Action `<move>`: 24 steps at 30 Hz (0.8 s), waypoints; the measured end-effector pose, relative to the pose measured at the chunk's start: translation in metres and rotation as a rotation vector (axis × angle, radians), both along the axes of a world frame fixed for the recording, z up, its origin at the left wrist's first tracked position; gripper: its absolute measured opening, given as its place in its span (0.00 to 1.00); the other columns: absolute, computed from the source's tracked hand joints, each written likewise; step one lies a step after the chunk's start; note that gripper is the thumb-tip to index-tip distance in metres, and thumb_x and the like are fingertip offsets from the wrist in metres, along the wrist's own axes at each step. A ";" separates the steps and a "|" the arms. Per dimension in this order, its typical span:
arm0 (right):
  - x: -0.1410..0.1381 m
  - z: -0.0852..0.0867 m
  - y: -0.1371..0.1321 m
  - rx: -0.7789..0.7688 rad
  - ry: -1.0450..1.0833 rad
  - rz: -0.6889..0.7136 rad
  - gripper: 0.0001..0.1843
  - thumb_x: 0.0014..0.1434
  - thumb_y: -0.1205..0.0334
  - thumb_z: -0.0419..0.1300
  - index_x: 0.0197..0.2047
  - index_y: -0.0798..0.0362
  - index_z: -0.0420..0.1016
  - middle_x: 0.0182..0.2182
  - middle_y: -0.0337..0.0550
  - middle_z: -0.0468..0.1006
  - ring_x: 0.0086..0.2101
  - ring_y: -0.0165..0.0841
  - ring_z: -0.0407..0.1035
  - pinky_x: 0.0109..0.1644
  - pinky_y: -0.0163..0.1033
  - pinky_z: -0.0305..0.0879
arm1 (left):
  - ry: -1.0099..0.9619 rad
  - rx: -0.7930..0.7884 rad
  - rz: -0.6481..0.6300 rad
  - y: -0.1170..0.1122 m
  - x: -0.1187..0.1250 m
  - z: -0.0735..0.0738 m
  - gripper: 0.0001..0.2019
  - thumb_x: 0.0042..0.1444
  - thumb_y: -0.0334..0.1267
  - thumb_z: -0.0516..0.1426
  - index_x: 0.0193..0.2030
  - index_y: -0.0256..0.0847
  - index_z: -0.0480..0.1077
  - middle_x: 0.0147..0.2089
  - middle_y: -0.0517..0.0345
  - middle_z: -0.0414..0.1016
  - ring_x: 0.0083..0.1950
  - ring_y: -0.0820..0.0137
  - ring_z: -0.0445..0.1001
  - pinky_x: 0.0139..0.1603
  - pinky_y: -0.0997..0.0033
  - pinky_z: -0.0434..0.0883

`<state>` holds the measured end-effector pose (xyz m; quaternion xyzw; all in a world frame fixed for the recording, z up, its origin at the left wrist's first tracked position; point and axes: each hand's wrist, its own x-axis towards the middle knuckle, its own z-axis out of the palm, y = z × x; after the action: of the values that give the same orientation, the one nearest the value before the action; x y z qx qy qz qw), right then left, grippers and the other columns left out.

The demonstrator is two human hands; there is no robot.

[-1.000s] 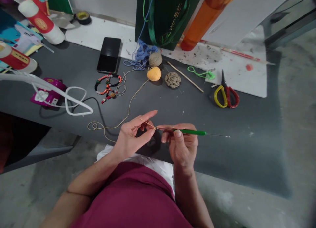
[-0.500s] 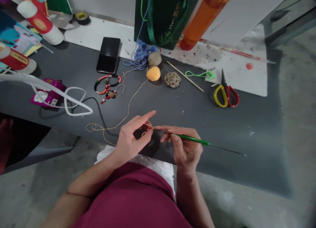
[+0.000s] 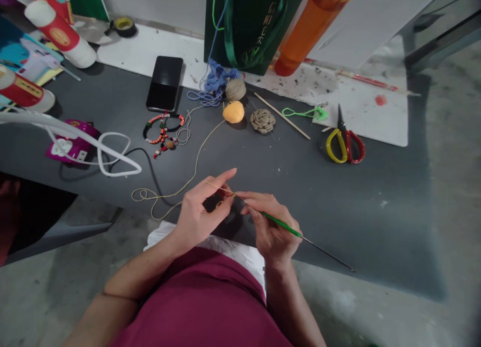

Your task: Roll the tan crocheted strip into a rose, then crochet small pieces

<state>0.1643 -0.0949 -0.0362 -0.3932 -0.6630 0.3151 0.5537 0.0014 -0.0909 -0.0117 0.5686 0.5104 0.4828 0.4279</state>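
My right hand (image 3: 276, 226) is closed around the green handle of a crochet hook (image 3: 281, 223), whose long metal rear end slants down to the right. The hook's front tip meets my left fingertips. My left hand (image 3: 203, 206) pinches a small piece of yellow yarn work (image 3: 219, 203), mostly hidden by the fingers, while its index finger stretches out with a strand over it. From this hand the yellow yarn (image 3: 196, 162) trails in loops across the table to a yellow yarn ball (image 3: 233, 112).
Behind the hands lie a beige ball (image 3: 235, 90), blue yarn (image 3: 216, 78), a brown crocheted flower (image 3: 262, 121), a wooden stick (image 3: 282, 116) and scissors (image 3: 344, 140). A phone (image 3: 165, 83), beaded bracelets (image 3: 164, 129) and a white cable (image 3: 112, 159) are leftward. A dark green bag (image 3: 251, 31) stands behind.
My right hand has tilted and shifted slightly left, swinging the hook's rear end downward. The yarn loop beside my left wrist has shifted. My left hand keeps its pinch.
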 end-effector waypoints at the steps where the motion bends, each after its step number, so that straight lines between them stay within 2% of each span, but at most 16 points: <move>1: -0.001 0.000 0.000 0.007 0.012 -0.006 0.18 0.64 0.75 0.60 0.50 0.43 0.78 0.43 0.41 0.86 0.41 0.35 0.81 0.39 0.43 0.79 | -0.016 -0.012 0.008 0.000 0.001 -0.001 0.23 0.59 0.26 0.60 0.61 0.43 0.74 0.37 0.57 0.78 0.38 0.73 0.75 0.45 0.70 0.75; 5: -0.002 0.000 -0.001 0.040 0.026 -0.019 0.20 0.62 0.78 0.61 0.51 0.44 0.79 0.45 0.42 0.86 0.41 0.34 0.81 0.42 0.43 0.79 | -0.071 -0.045 0.040 -0.002 0.003 -0.004 0.24 0.58 0.29 0.62 0.62 0.44 0.74 0.39 0.57 0.79 0.39 0.72 0.76 0.48 0.69 0.75; 13: -0.005 -0.003 -0.002 0.045 -0.004 -0.034 0.18 0.63 0.75 0.61 0.50 0.44 0.78 0.45 0.43 0.87 0.42 0.35 0.82 0.41 0.44 0.80 | -0.056 -0.031 0.086 -0.006 0.005 -0.006 0.24 0.60 0.30 0.61 0.64 0.43 0.72 0.38 0.57 0.78 0.39 0.72 0.76 0.48 0.69 0.74; 21: -0.007 -0.016 0.001 -0.102 -0.023 -0.048 0.15 0.64 0.73 0.60 0.48 0.44 0.80 0.45 0.41 0.87 0.45 0.35 0.82 0.53 0.45 0.77 | 0.012 0.061 0.060 0.002 0.007 -0.017 0.24 0.60 0.27 0.58 0.64 0.41 0.72 0.38 0.57 0.77 0.37 0.74 0.75 0.44 0.72 0.75; 24: -0.008 -0.016 0.003 -0.116 -0.038 -0.052 0.14 0.65 0.72 0.60 0.47 0.44 0.80 0.44 0.40 0.87 0.43 0.34 0.82 0.52 0.44 0.78 | 0.014 0.064 0.060 0.005 0.007 -0.021 0.25 0.60 0.27 0.58 0.64 0.42 0.72 0.38 0.57 0.76 0.37 0.74 0.74 0.42 0.73 0.75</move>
<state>0.1566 -0.0922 -0.0526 -0.4478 -0.6436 0.3310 0.5250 0.0088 -0.0857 -0.0325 0.5699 0.5145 0.5073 0.3913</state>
